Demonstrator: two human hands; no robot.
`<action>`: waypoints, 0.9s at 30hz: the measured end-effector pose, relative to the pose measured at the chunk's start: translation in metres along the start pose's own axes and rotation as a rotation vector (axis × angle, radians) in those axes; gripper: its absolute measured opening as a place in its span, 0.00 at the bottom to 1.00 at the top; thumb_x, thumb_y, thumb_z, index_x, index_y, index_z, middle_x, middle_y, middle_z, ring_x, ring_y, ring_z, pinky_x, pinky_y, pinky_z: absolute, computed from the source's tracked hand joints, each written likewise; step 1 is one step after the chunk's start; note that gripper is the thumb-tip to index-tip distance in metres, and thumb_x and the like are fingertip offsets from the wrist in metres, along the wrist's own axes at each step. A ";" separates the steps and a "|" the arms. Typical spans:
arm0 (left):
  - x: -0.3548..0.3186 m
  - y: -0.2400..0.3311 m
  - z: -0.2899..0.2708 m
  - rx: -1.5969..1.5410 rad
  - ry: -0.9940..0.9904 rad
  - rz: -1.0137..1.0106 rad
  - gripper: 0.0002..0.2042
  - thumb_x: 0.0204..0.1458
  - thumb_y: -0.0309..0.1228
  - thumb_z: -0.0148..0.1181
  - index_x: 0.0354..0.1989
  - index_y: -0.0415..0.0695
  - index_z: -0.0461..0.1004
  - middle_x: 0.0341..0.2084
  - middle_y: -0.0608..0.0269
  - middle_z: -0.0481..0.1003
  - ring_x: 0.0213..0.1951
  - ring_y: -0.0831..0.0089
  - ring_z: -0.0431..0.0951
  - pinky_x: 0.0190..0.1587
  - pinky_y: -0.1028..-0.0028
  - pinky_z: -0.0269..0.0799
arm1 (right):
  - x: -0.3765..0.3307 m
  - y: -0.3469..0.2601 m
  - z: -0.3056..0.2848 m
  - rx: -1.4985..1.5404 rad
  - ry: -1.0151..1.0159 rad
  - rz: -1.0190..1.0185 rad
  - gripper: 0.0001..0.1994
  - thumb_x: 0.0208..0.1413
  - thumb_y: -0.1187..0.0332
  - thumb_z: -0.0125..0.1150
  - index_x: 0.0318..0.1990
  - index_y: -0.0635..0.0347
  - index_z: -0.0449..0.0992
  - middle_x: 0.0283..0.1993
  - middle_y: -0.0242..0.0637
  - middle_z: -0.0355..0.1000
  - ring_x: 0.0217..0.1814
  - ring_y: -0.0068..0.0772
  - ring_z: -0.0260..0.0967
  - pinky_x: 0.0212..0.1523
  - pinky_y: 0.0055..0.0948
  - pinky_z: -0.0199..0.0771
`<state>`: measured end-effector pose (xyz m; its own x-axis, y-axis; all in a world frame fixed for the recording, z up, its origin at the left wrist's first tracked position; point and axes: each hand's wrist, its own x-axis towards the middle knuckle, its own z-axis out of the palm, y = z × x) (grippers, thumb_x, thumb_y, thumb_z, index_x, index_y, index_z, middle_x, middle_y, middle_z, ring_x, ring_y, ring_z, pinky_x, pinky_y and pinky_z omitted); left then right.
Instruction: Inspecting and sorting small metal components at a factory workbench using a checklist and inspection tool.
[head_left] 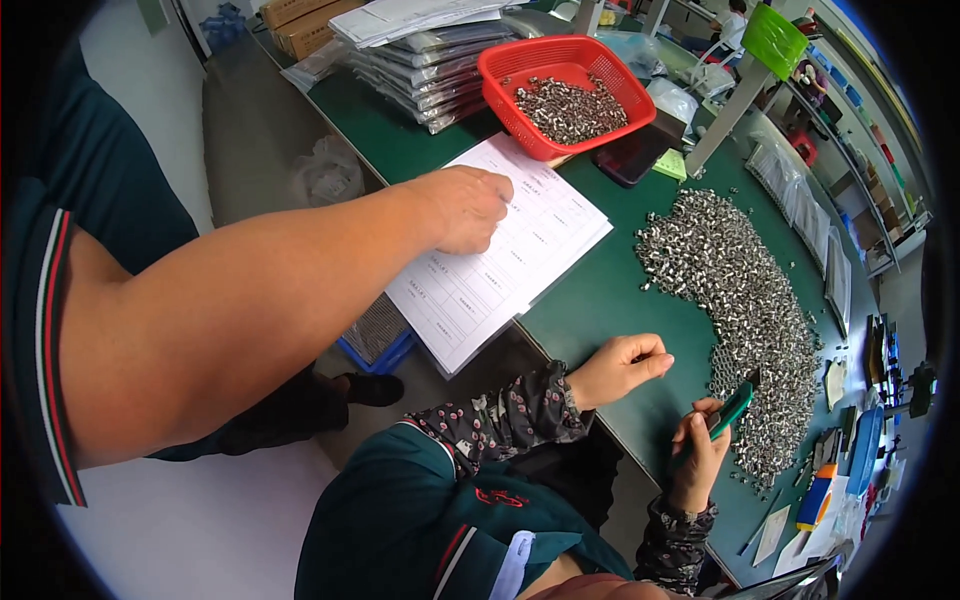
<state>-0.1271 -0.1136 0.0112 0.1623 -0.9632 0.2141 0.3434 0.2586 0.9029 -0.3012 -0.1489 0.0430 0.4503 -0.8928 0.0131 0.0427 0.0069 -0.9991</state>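
My left hand (pixel 622 371) is closed at the near edge of the green table, its fingers curled with the thumb against them; whatever may be inside is hidden. My right hand (pixel 700 452) grips a green-handled tool (pixel 736 408) with a dark tip, whose exact kind I cannot make out. That tip is over a long curved heap of small shiny metal parts (pixel 725 265). To the left, a co-worker's hand (pixel 468 208) rests on a printed paper form (pixel 545 225). Both my forearms wear dark floral sleeves.
A red plastic basket (pixel 497 68) with more metal parts stands beyond the form, next to stacked bagged packets (pixel 425 75). A dark phone-like object (pixel 628 158) lies beside the basket. A yellow-and-blue cutter (pixel 818 495) is at the right. The co-worker's arm (pixel 240 300) spans the left.
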 end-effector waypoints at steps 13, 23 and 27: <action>0.000 0.003 0.000 0.034 -0.001 0.004 0.09 0.50 0.31 0.46 0.21 0.41 0.64 0.16 0.77 0.58 0.21 0.89 0.53 0.22 0.86 0.51 | 0.000 0.000 0.002 -0.054 0.019 0.036 0.12 0.45 0.68 0.53 0.35 0.65 0.62 0.15 0.30 0.61 0.13 0.15 0.53 0.12 0.12 0.50; 0.000 0.005 0.002 0.003 0.041 0.016 0.10 0.49 0.31 0.47 0.19 0.40 0.63 0.14 0.76 0.58 0.19 0.88 0.54 0.21 0.85 0.52 | 0.000 0.001 0.007 -0.148 -0.055 0.027 0.14 0.45 0.68 0.53 0.37 0.65 0.62 0.17 0.28 0.60 0.14 0.14 0.54 0.13 0.11 0.51; 0.000 0.005 0.001 0.031 0.028 0.007 0.09 0.50 0.32 0.47 0.22 0.41 0.64 0.15 0.78 0.57 0.19 0.91 0.53 0.20 0.87 0.49 | -0.001 -0.002 0.010 -0.199 -0.089 0.031 0.14 0.45 0.68 0.53 0.38 0.65 0.62 0.18 0.28 0.60 0.16 0.14 0.55 0.14 0.11 0.52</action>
<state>-0.1266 -0.1125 0.0165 0.1900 -0.9590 0.2101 0.3133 0.2621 0.9128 -0.2930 -0.1441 0.0453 0.5263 -0.8500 -0.0230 -0.1452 -0.0632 -0.9874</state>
